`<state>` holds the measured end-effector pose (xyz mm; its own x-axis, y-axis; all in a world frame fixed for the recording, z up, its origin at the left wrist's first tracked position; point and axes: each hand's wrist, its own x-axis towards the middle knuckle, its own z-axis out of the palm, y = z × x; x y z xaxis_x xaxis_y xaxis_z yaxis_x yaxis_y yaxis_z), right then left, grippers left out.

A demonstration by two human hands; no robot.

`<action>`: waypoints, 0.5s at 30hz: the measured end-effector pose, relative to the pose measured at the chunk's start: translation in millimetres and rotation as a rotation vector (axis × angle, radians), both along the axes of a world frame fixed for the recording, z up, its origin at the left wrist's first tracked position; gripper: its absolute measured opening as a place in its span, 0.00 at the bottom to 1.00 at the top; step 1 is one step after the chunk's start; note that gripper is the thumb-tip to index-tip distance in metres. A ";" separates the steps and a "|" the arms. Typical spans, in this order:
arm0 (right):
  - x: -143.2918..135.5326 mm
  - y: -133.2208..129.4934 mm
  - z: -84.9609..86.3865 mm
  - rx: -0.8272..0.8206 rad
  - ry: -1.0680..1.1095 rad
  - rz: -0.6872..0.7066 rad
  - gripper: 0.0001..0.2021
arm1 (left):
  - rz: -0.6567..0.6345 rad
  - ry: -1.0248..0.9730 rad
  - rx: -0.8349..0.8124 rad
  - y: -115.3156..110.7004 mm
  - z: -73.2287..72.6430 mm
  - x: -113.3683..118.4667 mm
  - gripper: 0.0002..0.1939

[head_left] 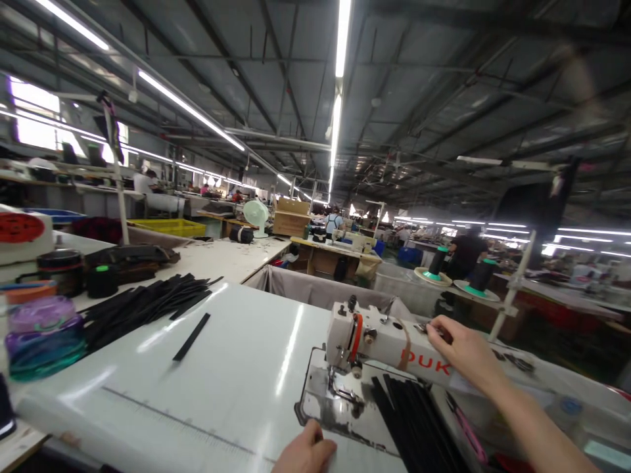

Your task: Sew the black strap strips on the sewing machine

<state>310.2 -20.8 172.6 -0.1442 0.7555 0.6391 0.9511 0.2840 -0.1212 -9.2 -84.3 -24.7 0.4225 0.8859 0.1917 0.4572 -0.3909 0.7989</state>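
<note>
A white sewing machine [384, 338] with an orange stripe and red lettering stands at the right of the pale table. My right hand [461, 348] rests over the top of its arm, with thumb and fingertips pinched together at a small metal part; whatever they grip is hidden. Down in front of the metal needle plate [320, 404], my left hand [306, 452] is at the table surface with its fingers curled together, and nothing shows in them. Several black fabric strips [419, 420] lie under the machine's arm. One short black strip [191, 338] lies alone on the table.
More black strips [148, 305] are heaped at the left, near a purple and teal container [46, 335]. Pink-handled snips [466, 427] lie right of the machine. Black thread cones [480, 276] stand behind it. A fan [256, 213] and cardboard box [292, 218] are farther back.
</note>
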 end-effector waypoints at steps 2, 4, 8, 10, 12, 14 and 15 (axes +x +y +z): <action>5.4 3.4 6.3 0.030 0.039 0.002 0.19 | 0.021 0.146 0.050 5.1 -11.2 8.7 0.14; 9.6 8.0 18.0 0.107 0.099 -0.031 0.26 | 0.017 0.229 0.075 6.2 -16.3 12.3 0.18; -1.4 8.8 35.0 0.198 0.159 -0.028 0.30 | 0.040 0.054 0.118 5.5 -10.0 6.4 0.21; -20.2 -3.3 27.6 0.134 0.110 0.077 0.25 | 0.165 -0.265 0.079 3.7 -3.1 0.8 0.18; -44.7 -25.3 7.6 0.087 0.050 0.171 0.21 | 0.301 -0.607 -0.075 0.2 4.7 -3.3 0.21; -70.7 -52.7 -21.5 0.105 -0.077 0.323 0.14 | 0.335 -0.878 -0.297 -4.9 13.4 -4.3 0.27; -83.0 -66.4 -38.0 0.154 -0.153 0.394 0.12 | 0.305 -0.977 -0.391 -8.2 18.0 -3.4 0.28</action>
<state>227.2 -87.2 134.6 -0.5033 0.5218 0.6888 0.7707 0.6315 0.0848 -12.6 -92.5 -6.7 -0.0060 1.0000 0.0079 -0.4069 -0.0097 0.9134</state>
